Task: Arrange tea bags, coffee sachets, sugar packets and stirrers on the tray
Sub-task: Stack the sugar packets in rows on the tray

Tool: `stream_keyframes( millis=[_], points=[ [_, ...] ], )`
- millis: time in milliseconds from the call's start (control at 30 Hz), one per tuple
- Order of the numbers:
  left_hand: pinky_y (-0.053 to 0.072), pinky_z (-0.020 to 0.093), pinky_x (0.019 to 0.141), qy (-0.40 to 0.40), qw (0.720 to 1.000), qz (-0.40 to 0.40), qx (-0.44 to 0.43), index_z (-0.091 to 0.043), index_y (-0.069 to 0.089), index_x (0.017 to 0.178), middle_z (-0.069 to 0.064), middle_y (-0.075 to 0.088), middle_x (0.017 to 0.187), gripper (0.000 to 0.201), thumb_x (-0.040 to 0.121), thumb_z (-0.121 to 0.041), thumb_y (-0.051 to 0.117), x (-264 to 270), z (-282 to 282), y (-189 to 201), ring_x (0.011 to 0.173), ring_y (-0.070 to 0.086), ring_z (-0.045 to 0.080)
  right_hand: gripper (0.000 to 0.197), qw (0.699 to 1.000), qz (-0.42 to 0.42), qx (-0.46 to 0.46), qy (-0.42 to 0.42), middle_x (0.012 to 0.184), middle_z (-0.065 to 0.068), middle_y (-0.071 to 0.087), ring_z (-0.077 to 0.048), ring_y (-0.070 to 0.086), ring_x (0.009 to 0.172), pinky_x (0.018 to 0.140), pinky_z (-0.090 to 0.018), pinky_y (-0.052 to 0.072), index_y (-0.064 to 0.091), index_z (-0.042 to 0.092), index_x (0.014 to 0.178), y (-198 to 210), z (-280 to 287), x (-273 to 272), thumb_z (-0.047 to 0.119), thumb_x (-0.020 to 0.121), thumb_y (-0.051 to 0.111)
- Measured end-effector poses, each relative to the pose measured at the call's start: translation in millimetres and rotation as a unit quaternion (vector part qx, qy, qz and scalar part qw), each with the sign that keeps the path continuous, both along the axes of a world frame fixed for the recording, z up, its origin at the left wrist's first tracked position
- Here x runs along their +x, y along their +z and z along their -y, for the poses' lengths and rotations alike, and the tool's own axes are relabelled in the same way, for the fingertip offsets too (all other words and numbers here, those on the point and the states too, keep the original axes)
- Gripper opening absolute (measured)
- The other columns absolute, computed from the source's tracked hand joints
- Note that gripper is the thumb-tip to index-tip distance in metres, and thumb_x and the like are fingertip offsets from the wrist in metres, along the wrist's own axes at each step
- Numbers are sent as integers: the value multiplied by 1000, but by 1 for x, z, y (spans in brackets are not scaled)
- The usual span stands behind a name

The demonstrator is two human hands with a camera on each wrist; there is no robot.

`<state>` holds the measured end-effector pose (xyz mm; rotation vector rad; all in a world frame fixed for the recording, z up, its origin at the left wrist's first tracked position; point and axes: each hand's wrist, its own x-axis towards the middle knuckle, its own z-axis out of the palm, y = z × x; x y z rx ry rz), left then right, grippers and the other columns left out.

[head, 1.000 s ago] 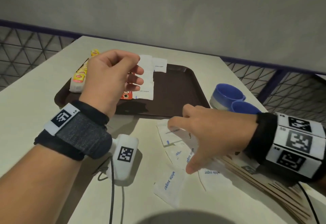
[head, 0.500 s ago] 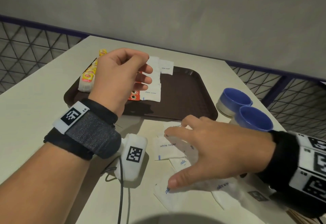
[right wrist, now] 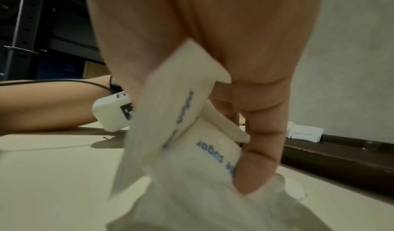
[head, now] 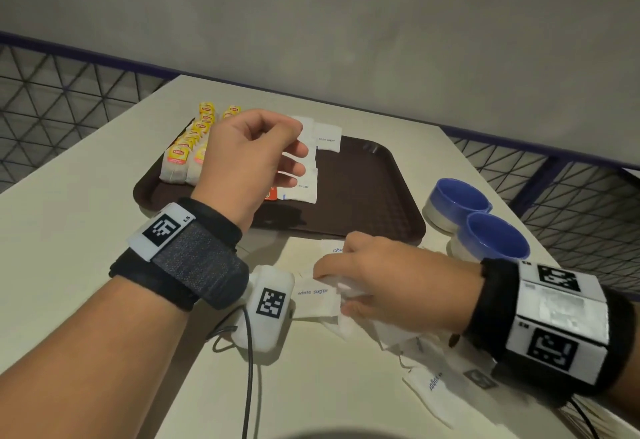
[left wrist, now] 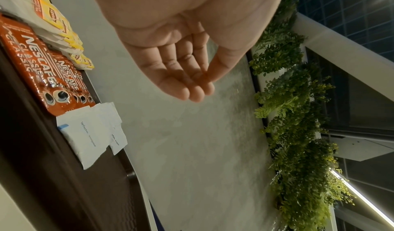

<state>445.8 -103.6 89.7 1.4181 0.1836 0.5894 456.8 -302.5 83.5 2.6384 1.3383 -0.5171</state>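
A dark brown tray (head: 363,196) holds yellow-tagged tea bags (head: 180,158) at its left, red coffee sachets (left wrist: 32,52) beside them, and white sugar packets (head: 327,139) in the middle. My left hand (head: 294,154) hovers above the sachets with loosely curled fingers and holds nothing, as its empty palm (left wrist: 196,86) confirms. On the table in front of the tray, my right hand (head: 332,286) grips a bunch of loose sugar packets (right wrist: 192,142) between thumb and fingers (right wrist: 262,150). More sugar packets (head: 429,383) lie under and behind that wrist.
Two blue cups (head: 457,199) stand right of the tray near the table's right edge. A white tagged device (head: 266,307) with a black cable lies between my forearms. The tray's right half (head: 381,168) is bare. Wire mesh fencing borders the table.
My right hand has drawn its spread fingers together and gathered sugar packets into a pinch. The left hand stays hovering over the tray.
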Motion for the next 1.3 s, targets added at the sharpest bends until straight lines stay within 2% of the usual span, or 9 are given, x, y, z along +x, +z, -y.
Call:
stream_keyframes(
  millis=[333, 533, 733, 867, 933, 1033, 1100, 1233, 1300],
  points=[
    [57, 30, 55, -24, 1000, -16, 9, -6, 72, 98, 5, 72, 72, 11, 98, -14, 65, -2, 2, 0, 58, 66, 19, 16, 994, 72, 67, 37, 96, 1, 60, -18, 63, 81, 73, -38, 59, 68, 25, 106, -11, -7, 17, 17, 95, 62],
    [58, 31, 57, -73, 997, -26, 3, -8, 73, 92, 5, 73, 75, 8, 96, -14, 68, -5, 3, 3, 63, 69, 23, 7, 958, -88, 226, -153, 91, 12, 73, -7, 69, 79, 74, -25, 60, 74, 33, 93, 24, 2, 35, 28, 89, 75],
    [55, 37, 91, -173, 984, 7, -30, -19, 77, 96, 7, 78, 105, 27, 76, -36, 71, -11, 6, 7, 105, 73, 23, 9, 781, -305, 462, -291, 92, -8, 78, -21, 74, 81, 71, -29, 60, 78, 15, 93, 42, 7, 38, 10, 85, 79],
    [46, 40, 108, -248, 966, 61, 36, -31, 74, 112, -3, 71, 128, 45, 69, -42, 71, -20, 16, 7, 128, 60, 13, 16, 608, -483, 541, -323, 106, -21, 74, -31, 74, 97, 81, -37, 62, 72, 3, 108, 35, -11, 41, 6, 93, 68],
    [48, 32, 107, -295, 949, 70, 86, -27, 68, 127, -4, 68, 131, 57, 71, -35, 75, -22, 21, 4, 129, 59, 12, 19, 566, -519, 559, -315, 107, -26, 70, -31, 73, 97, 78, -35, 63, 64, -4, 114, 26, -25, 40, 2, 97, 59],
    [45, 18, 103, -319, 933, 40, 159, -27, 65, 132, -10, 64, 136, 65, 71, -22, 86, -22, 20, 2, 130, 57, 6, 18, 523, -531, 574, -338, 97, -14, 68, -21, 69, 80, 65, -31, 61, 63, 3, 111, 16, -41, 41, 3, 102, 48],
    [42, 16, 105, -284, 939, 37, 192, -27, 65, 132, -12, 59, 141, 65, 72, -11, 86, -18, 15, 1, 133, 53, 1, 26, 524, -529, 573, -343, 115, -21, 68, -29, 70, 101, 85, -39, 60, 62, -2, 121, 21, -51, 40, 3, 102, 45],
    [53, 26, 98, -255, 958, 37, 129, -22, 65, 132, -1, 70, 123, 59, 83, 10, 76, -13, 11, 1, 114, 66, 9, 48, 367, -633, 596, -331, 134, -29, 61, -39, 61, 125, 103, -49, 51, 57, -5, 135, 37, -58, 39, 29, 106, 42],
    [52, 21, 94, -241, 964, 47, 104, -17, 66, 127, -2, 72, 120, 48, 84, 0, 78, -11, 11, -1, 112, 67, 8, 63, 361, -645, 602, -302, 132, -27, 59, -37, 55, 133, 114, -51, 42, 54, -8, 138, 40, -56, 40, 44, 106, 39]
  ],
)
